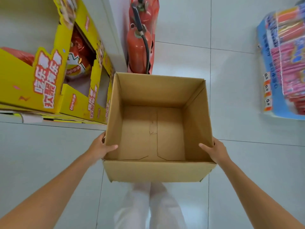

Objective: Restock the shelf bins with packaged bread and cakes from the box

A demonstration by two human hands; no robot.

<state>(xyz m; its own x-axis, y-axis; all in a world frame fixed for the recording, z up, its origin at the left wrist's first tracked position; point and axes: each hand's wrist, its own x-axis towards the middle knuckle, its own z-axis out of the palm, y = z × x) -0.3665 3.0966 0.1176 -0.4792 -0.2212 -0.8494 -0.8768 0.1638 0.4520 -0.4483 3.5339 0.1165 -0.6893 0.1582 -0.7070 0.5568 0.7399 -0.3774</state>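
Observation:
An open brown cardboard box (158, 171) fills the middle of the view, held above the tiled floor. Its inside is bare: only the taped bottom flaps show. My left hand (100, 148) grips the box's left wall near the front corner, thumb hooked over the rim into the box. My right hand (214, 150) grips the right wall the same way, thumb inside. No packaged bread, cakes or shelf bins are in view.
A yellow cardboard snack display (49, 83) with red bags stands at the left. Two red fire extinguishers (138, 52) stand against a white pillar beyond the box. A blue rack of pink packets (287, 66) is at the right. White trouser legs (148, 207) show below the box.

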